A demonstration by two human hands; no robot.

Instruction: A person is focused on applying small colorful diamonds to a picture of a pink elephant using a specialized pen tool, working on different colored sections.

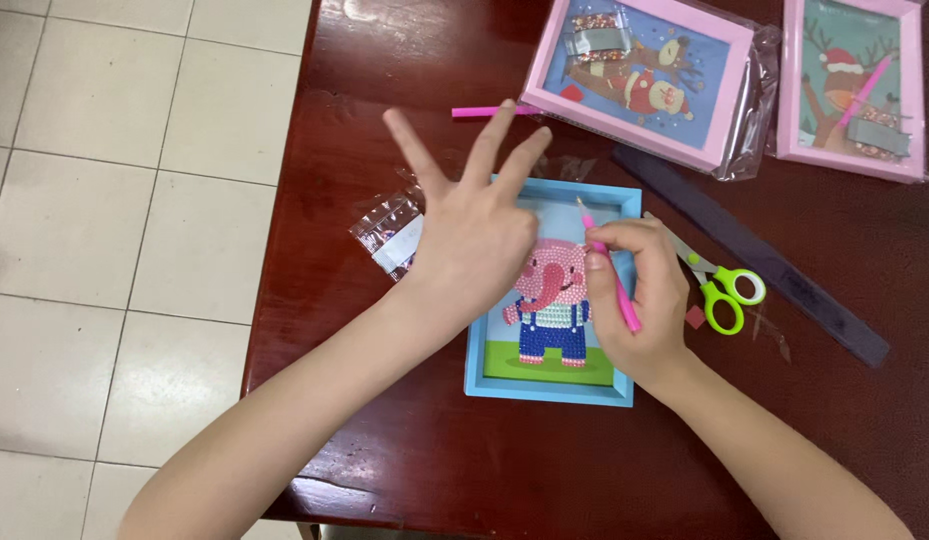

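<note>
On a dark red wooden table (544, 470), a person works over a blue-framed bead picture of a pink elephant (552, 310). The right hand (639, 300) pinches a pink pen-like tool (609, 268) between closed fingers, its tip resting near the picture's upper right corner. The left hand (469, 225) hovers above the frame's left side, fingers spread wide and holding nothing (three of them raised and fanned apart). Just right of the frame lie green-handled scissors (719, 285) and a long dark ruler (754, 255). A small clear bag (389, 235) sits to the frame's left; two pink-framed kits (639, 70) (854, 85) and a second pink pen (479, 112) lie beyond.
</note>
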